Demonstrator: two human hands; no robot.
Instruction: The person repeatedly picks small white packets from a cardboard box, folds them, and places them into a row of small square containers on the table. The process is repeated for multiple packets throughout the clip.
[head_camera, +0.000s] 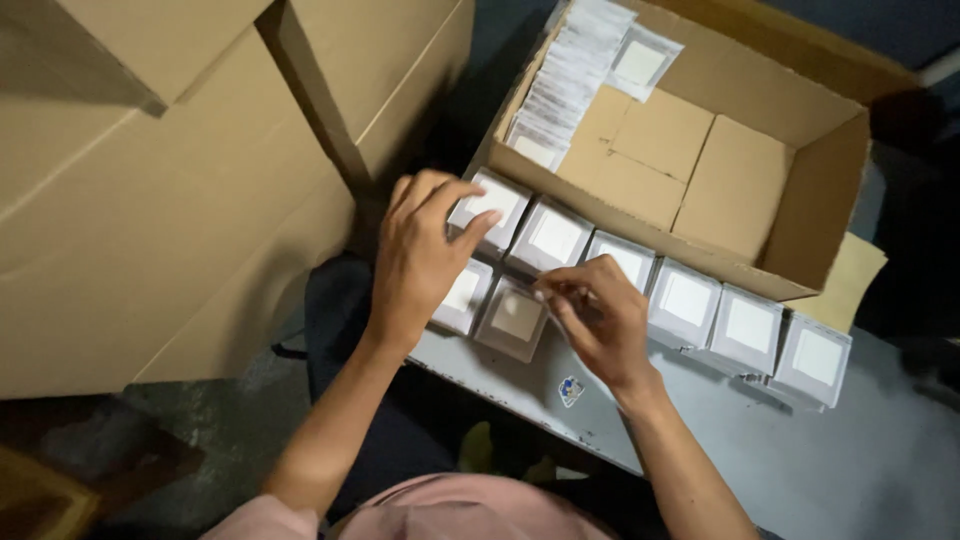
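While left hand (418, 258) curls half-open over a packet (488, 208) at frame centre, right hand (598, 318) pinches a lower one (516, 315). Looks mid-lineup of the row (700, 305) below the box (800, 190); next wants squaring edges flush.

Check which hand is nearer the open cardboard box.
Left. The left hand rests on a white square packet against the open cardboard box; the right hand is a row farther back.
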